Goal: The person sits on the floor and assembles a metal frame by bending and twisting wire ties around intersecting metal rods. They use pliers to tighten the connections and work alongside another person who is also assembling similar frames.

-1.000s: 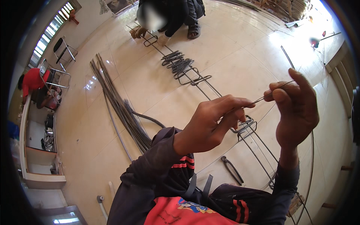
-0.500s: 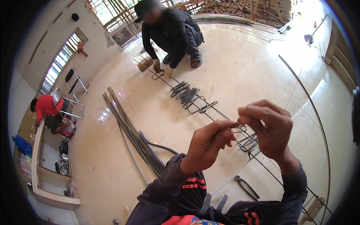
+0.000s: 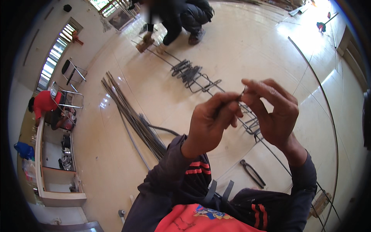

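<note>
Left hand [image 3: 210,123] and right hand [image 3: 274,112] raised above the tiled floor [image 3: 96,178], fingertips nearly meeting. Left: thumb and forefinger closed in a pinch on a thin wire [image 3: 243,91]. Right: thumb and fingertips drawn together on the same wire from the other side; exact contact partly hidden. The wire is held in the air between the hands, only a short dark piece visible. Below and behind them, a rod frame [image 3: 274,155] lies diagonally, from near the far edge of the floor toward its near right corner. Clump of bent loops [image 3: 186,71] gathered on the frame's far part; more loops [image 3: 252,125] just beyond the right hand in this view. Pincers [image 3: 252,174] lie on the floor on the near side of the frame, in front of the knees. Bundle of dark rods [image 3: 133,120] to the left, slanting toward the left sleeve. Single curved rod [image 3: 337,143] along the floor's right edge; brown block [image 3: 320,201] near the near right corner, under rods. Co-worker [image 3: 181,19] crouches at the frame's far end.
</note>
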### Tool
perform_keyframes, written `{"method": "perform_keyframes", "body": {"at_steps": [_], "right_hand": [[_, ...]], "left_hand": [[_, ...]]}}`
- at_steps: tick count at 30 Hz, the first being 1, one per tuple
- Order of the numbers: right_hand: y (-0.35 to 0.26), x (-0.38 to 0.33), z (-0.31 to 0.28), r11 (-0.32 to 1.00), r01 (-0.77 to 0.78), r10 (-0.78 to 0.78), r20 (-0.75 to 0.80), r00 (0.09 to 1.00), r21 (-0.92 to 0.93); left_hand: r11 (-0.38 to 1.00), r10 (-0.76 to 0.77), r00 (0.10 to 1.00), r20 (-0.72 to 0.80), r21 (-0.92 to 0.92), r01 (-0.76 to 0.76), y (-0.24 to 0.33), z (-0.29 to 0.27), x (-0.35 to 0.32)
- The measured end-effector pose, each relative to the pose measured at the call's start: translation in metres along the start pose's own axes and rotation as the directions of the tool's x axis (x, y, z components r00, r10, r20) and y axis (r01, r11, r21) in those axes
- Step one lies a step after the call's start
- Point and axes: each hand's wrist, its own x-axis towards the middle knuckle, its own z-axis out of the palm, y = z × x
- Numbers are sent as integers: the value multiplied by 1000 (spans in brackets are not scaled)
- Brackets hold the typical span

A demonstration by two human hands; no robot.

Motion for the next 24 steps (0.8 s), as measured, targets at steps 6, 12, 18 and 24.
{"method": "perform_keyframes", "body": {"at_steps": [6,12,18,24], "right_hand": [[-1,-6,-6,993,-21,24,32,999,-112],[1,-12,-5,993,-99,101,37,994,-69],[5,-11,-5,987,-155,157,-67,985,30],[5,-13,-7,994,-108,108,-28,994,9]], "left_hand": [[999,35,999,-4,35,-35,2,8,6],[997,-61,998,-19,51,62,10,8,4],[999,-20,995,100,32,17,-1,6,4],[998,-64,994,86,18,62,4,5,-1]]}}
